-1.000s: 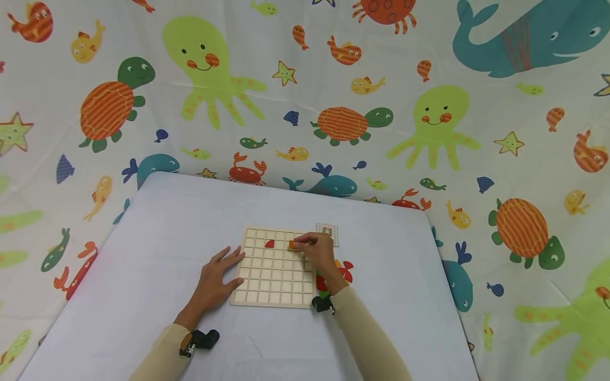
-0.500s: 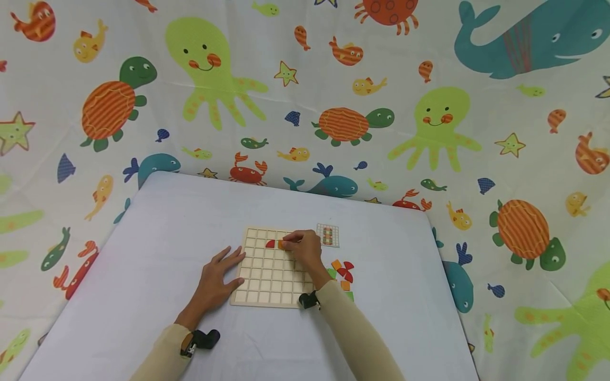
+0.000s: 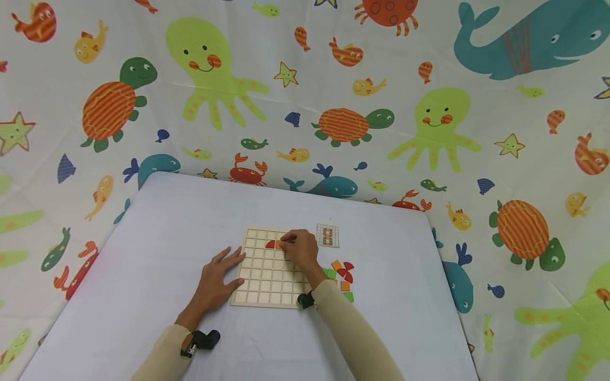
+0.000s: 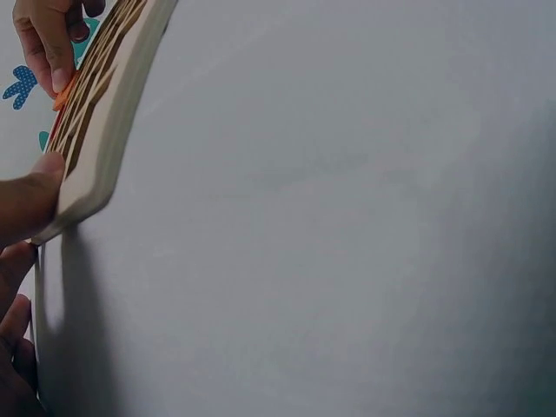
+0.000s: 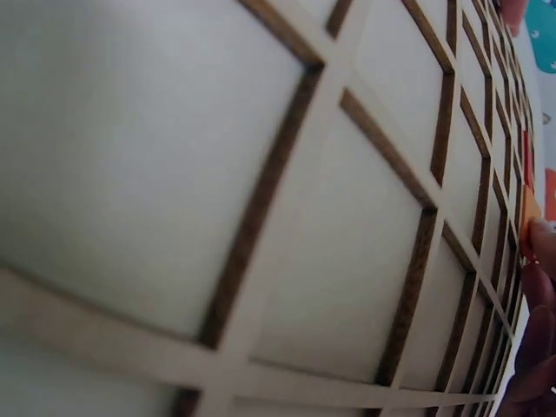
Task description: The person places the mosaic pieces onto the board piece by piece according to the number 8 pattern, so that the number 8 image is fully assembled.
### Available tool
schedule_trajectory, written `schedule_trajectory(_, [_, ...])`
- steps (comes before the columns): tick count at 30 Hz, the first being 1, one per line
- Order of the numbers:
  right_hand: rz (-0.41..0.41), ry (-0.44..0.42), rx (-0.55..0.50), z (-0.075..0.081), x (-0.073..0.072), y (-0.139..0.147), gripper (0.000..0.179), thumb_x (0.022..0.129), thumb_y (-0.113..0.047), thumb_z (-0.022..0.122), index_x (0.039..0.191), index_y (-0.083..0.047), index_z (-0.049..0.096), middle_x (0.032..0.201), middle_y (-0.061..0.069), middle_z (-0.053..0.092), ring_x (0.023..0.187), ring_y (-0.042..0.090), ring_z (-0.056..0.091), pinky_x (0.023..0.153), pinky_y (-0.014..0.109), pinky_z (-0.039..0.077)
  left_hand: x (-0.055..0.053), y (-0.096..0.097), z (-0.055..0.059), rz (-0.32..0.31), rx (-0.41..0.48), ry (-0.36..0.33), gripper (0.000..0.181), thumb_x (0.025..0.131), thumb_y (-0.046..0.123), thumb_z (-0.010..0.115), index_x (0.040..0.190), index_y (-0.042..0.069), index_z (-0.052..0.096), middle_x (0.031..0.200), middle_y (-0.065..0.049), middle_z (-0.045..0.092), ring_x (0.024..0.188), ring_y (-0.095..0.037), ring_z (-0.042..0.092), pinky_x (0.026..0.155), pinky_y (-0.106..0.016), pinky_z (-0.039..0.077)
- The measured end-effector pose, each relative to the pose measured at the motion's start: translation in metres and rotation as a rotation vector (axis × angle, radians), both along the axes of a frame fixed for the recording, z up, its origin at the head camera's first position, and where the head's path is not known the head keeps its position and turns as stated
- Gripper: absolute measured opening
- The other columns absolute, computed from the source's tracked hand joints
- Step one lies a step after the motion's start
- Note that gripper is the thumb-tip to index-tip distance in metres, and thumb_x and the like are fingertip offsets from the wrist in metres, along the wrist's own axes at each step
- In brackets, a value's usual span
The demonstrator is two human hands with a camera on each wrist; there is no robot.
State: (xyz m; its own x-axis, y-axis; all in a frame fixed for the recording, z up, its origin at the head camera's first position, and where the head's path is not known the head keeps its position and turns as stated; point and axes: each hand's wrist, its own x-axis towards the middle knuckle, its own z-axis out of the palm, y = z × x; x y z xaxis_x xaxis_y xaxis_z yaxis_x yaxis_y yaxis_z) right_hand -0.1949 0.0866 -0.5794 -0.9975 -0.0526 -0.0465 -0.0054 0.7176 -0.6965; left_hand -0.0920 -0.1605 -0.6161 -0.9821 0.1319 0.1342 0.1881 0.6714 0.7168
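Observation:
A wooden board (image 3: 267, 278) divided into square cells lies on the white table. A red quarter-round tile (image 3: 270, 244) sits in a cell of its second row from the back. My right hand (image 3: 301, 251) pinches an orange square tile (image 3: 279, 244) just right of the red one. In the right wrist view the orange tile (image 5: 526, 217) is tilted at the grid, under the fingertips. My left hand (image 3: 214, 278) lies at the board's left edge with fingers spread. The left wrist view shows its thumb (image 4: 39, 187) resting on the board's rim.
Right of the board lie loose tiles: green squares (image 3: 331, 273), red quarter-rounds (image 3: 349, 276) and orange squares (image 3: 345, 286). A small card (image 3: 328, 236) with a coloured grid pattern lies behind them. A sea-animal curtain (image 3: 295, 90) hangs past the table's far edge.
My right hand has moved left over the board with the orange tile, to beside the red tile. It now uncovers the card and loose tiles. The left hand stays put.

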Motion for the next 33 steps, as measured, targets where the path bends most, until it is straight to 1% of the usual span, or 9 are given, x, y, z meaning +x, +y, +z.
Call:
schedule_trajectory(4, [0.000, 0.012, 0.005, 0.000, 0.001, 0.002, 0.006, 0.092, -0.027, 0.085, 0.088, -0.022, 0.083, 0.093, -0.005, 0.078, 0.090, 0.016, 0.072, 0.076, 0.034, 0.055, 0.000, 0.002, 0.000, 0.002, 0.002, 0.011, 0.073, 0.084, 0.007, 0.086, 0.151, 0.007, 0.059, 0.164, -0.018, 0.049, 0.156, -0.048, 0.033, 0.115, -0.078, 0.026])
schedule_trajectory(7, [0.004, 0.013, -0.019, 0.000, 0.002, 0.005, 0.005, 0.092, -0.026, 0.085, 0.091, -0.022, 0.084, 0.095, -0.004, 0.078, 0.093, 0.016, 0.071, 0.079, 0.034, 0.054, 0.000, 0.003, 0.000, 0.003, 0.000, 0.026, 0.073, 0.083, 0.007, 0.086, 0.150, 0.006, 0.059, 0.163, -0.018, 0.050, 0.155, -0.048, 0.034, 0.114, -0.078, 0.027])
schedule_trajectory(13, [0.008, 0.032, -0.124, 0.002, 0.007, 0.023, 0.011, 0.091, -0.020, 0.085, 0.101, -0.017, 0.085, 0.093, 0.000, 0.078, 0.083, 0.014, 0.069, 0.071, 0.031, 0.054, 0.001, 0.004, 0.001, -0.012, 0.008, 0.075, 0.072, 0.082, 0.005, 0.087, 0.149, 0.004, 0.061, 0.161, -0.019, 0.053, 0.153, -0.049, 0.037, 0.111, -0.079, 0.030])
schedule_trajectory(15, [0.020, 0.045, -0.150, 0.003, 0.009, 0.031, 0.014, 0.092, -0.019, 0.084, 0.105, -0.015, 0.085, 0.094, 0.002, 0.078, 0.079, 0.015, 0.066, 0.069, 0.030, 0.053, 0.001, 0.004, 0.002, -0.017, 0.013, 0.080, 0.072, 0.082, 0.005, 0.087, 0.149, 0.004, 0.060, 0.161, -0.019, 0.052, 0.153, -0.049, 0.037, 0.111, -0.079, 0.030])
schedule_trajectory(19, [-0.002, 0.032, -0.197, 0.003, 0.012, 0.052, 0.018, 0.093, -0.022, 0.083, 0.110, -0.016, 0.084, 0.098, 0.000, 0.079, 0.079, 0.016, 0.060, 0.068, 0.029, 0.051, 0.000, 0.002, 0.002, -0.014, 0.009, 0.075, 0.072, 0.083, 0.006, 0.086, 0.150, 0.004, 0.060, 0.162, -0.018, 0.052, 0.154, -0.049, 0.037, 0.111, -0.078, 0.030])
schedule_trajectory(24, [-0.044, 0.050, -0.224, 0.006, 0.019, 0.083, 0.020, 0.093, -0.021, 0.084, 0.113, -0.017, 0.084, 0.099, -0.001, 0.079, 0.075, 0.017, 0.057, 0.064, 0.026, 0.049, 0.000, 0.001, 0.002, -0.009, 0.008, 0.039, 0.072, 0.085, 0.007, 0.085, 0.152, 0.006, 0.058, 0.164, -0.017, 0.050, 0.156, -0.047, 0.034, 0.114, -0.078, 0.027])
schedule_trajectory(27, [-0.095, 0.052, -0.232, 0.009, 0.027, 0.103, 0.019, 0.091, -0.020, 0.085, 0.111, -0.017, 0.084, 0.100, 0.001, 0.079, 0.075, 0.018, 0.055, 0.060, 0.025, 0.047, 0.000, 0.001, 0.003, -0.010, 0.011, 0.026, 0.072, 0.085, 0.006, 0.084, 0.152, 0.006, 0.058, 0.164, -0.017, 0.049, 0.156, -0.047, 0.033, 0.114, -0.077, 0.026])
schedule_trajectory(31, [-0.172, 0.042, -0.186, 0.008, 0.036, 0.128, 0.017, 0.091, -0.022, 0.086, 0.107, -0.020, 0.085, 0.102, 0.001, 0.079, 0.074, 0.020, 0.054, 0.055, 0.024, 0.045, 0.000, 0.002, 0.004, -0.010, 0.008, 0.017, 0.072, 0.085, 0.006, 0.084, 0.152, 0.006, 0.058, 0.165, -0.016, 0.049, 0.157, -0.047, 0.033, 0.115, -0.077, 0.026])
schedule_trajectory(33, [-0.205, 0.041, -0.143, 0.006, 0.040, 0.140, 0.016, 0.091, -0.023, 0.086, 0.107, -0.021, 0.085, 0.103, 0.001, 0.078, 0.076, 0.020, 0.055, 0.057, 0.023, 0.045, 0.000, 0.002, 0.004, -0.010, 0.003, 0.020, 0.072, 0.085, 0.006, 0.084, 0.152, 0.006, 0.058, 0.165, -0.016, 0.049, 0.156, -0.047, 0.033, 0.114, -0.077, 0.026])
